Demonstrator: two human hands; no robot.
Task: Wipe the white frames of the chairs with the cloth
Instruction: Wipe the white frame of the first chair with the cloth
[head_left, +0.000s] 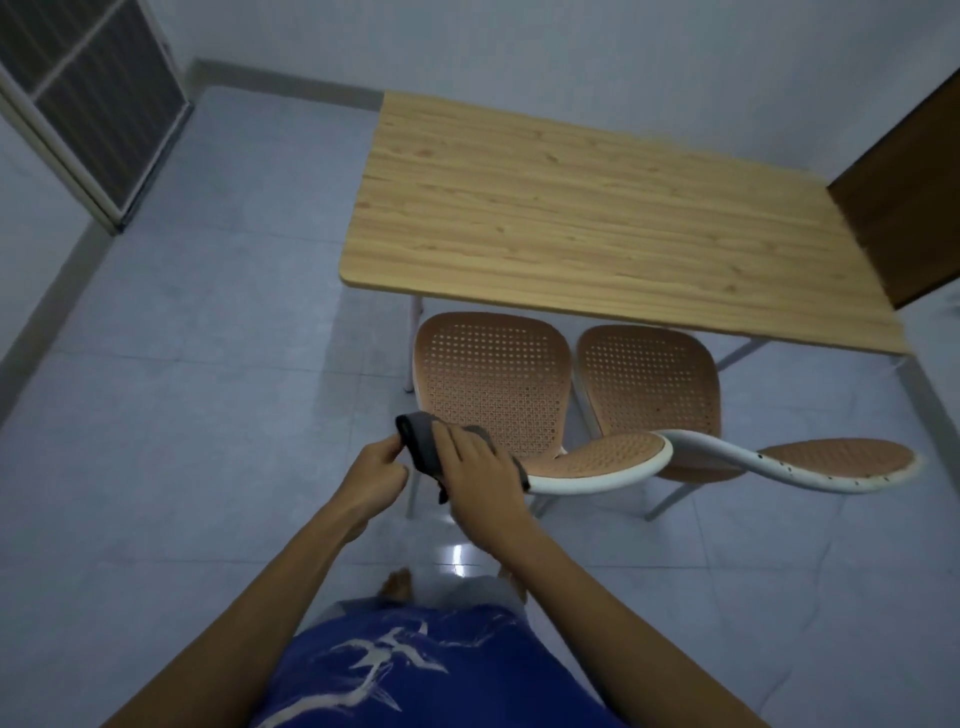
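Pressing down on the grey cloth (422, 448) with the right hand (480, 480), fingers laid pretty flat and a bit spread over it, right on the left end of the left chair's white frame (597, 483). The left hand (376, 475) pinches the cloth's loose left end. The right chair (649, 374) sits just beside it, and both are tucked at the near edge of the wooden table (597, 208).

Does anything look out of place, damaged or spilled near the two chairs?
Nothing stands out. The left chair and the right chair stand upright side by side at the table. The cloth lies over the left chair's white frame; the left hand pinches its end, the right hand rests on it. No spill shows on the floor.
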